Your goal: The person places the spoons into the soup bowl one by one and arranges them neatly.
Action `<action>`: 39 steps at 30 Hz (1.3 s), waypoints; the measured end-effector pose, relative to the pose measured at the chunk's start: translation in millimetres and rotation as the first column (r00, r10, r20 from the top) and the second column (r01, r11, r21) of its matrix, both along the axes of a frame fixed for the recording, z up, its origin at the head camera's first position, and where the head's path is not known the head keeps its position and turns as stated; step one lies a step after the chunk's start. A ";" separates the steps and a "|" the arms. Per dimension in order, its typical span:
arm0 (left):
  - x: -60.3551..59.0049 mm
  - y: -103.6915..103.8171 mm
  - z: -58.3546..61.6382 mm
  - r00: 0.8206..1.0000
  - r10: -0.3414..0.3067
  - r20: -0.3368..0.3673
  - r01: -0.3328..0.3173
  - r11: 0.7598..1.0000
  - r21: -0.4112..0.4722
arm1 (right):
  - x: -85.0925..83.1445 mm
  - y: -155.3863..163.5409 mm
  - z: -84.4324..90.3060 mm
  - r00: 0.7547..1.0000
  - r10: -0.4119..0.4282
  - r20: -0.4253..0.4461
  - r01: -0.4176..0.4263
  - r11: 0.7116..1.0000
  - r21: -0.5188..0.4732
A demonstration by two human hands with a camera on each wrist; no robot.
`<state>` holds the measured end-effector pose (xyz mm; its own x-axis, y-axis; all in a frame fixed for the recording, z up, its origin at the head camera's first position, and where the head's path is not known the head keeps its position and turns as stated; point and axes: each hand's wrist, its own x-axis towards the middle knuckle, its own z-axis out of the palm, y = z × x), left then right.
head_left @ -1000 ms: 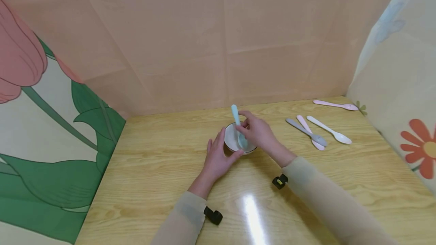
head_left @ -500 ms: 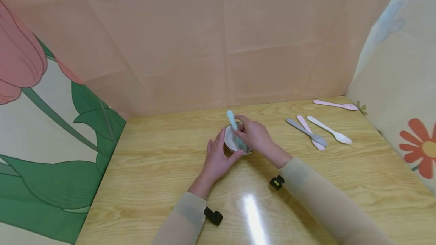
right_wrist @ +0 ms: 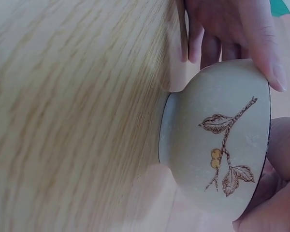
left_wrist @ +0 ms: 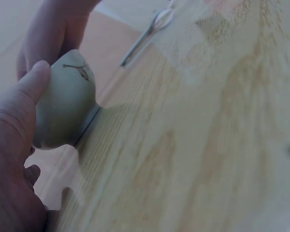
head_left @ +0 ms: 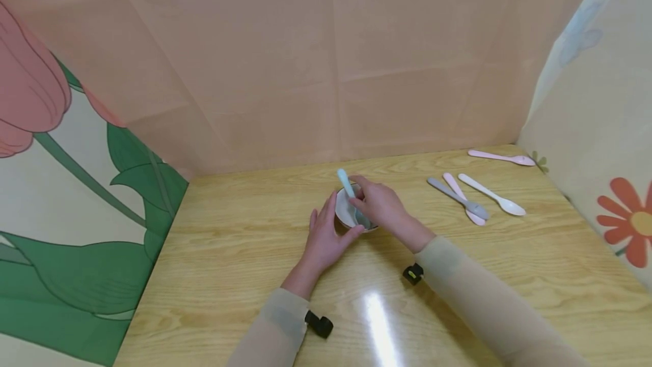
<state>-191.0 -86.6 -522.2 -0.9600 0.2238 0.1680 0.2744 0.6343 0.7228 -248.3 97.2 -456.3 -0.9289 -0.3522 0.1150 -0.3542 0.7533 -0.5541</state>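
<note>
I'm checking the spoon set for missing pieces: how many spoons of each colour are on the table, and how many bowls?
Light blue spoon: 1, held by the right hand in the bowl
Pink spoons: 2
Grey spoon: 1
White spoon: 1
Bowl: 1, steadied by the left hand
Total: 5 spoons and 1 bowl, 6 things

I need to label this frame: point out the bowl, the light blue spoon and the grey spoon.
bowl [right_wrist: 217, 145], right wrist view, on its outer wall by the painted branch.
light blue spoon [head_left: 345, 181], head view, on the handle above the right hand.
grey spoon [head_left: 453, 193], head view, mid-handle, lying on the table.
</note>
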 end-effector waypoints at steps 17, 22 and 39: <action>0.6 0.6 0.2 1.000 0.006 0.002 -0.006 1.000 0.001 | 9.1 5.5 8.5 1.000 -0.016 -0.008 0.016 0.998 -0.060; 0.4 0.4 -0.7 1.000 0.003 -0.004 -0.003 1.000 0.004 | 10.9 12.5 13.5 0.999 -0.037 -0.040 0.035 0.997 -0.064; -1.0 -0.3 -1.0 1.000 0.000 -0.022 0.000 1.000 0.003 | 15.1 74.4 31.5 0.967 -0.047 -0.248 0.037 0.998 -0.044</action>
<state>-191.9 -86.9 -523.2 -0.9560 0.2236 0.1899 0.2906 0.6321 0.7183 -233.2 171.6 -424.8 -0.8831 -0.3038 0.3576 -0.4531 0.7504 -0.4813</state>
